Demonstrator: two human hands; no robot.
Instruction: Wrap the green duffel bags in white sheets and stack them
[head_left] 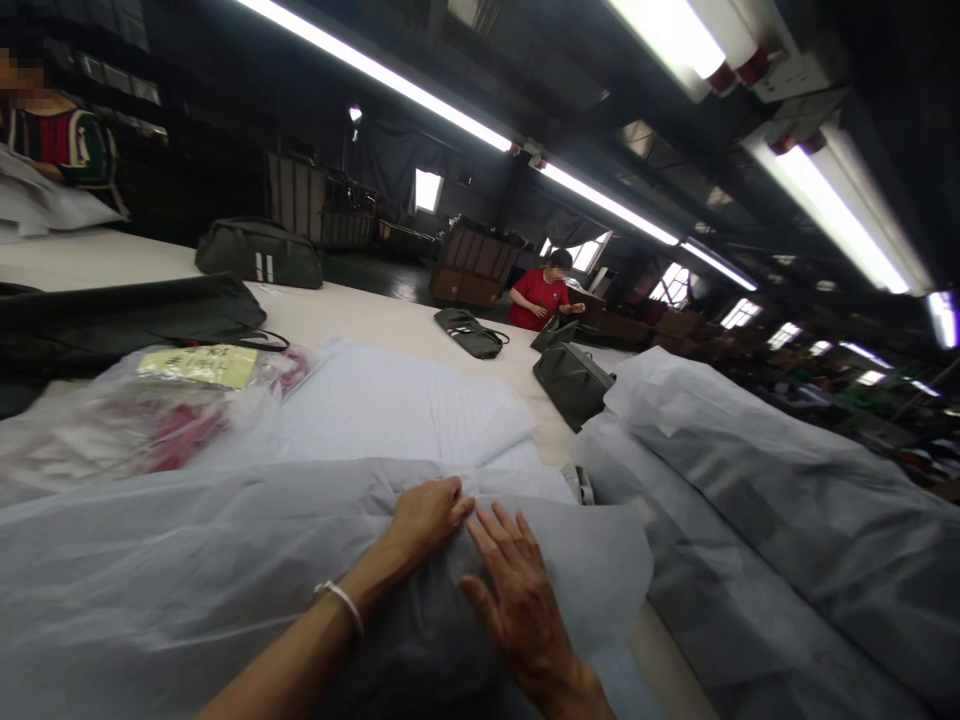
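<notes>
Apparently, left hand (pixel 429 520) pinching pale sheet (pixel 225 560), right hand (pixel 517 590) flat on it, fingers spread

A person in a red shirt (pixel 534 292) is beyond the worktop (pixel 360 312); tube lights (pixel 390 78) hang overhead; a clear plastic bag (pixel 90 435) shows a yellow label (pixel 199 366).

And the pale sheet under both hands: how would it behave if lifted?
The sheet would probably flop: creases gather by the curled left hand. It's likely light for its size, thin enough that darker patches seem to show through.
</notes>
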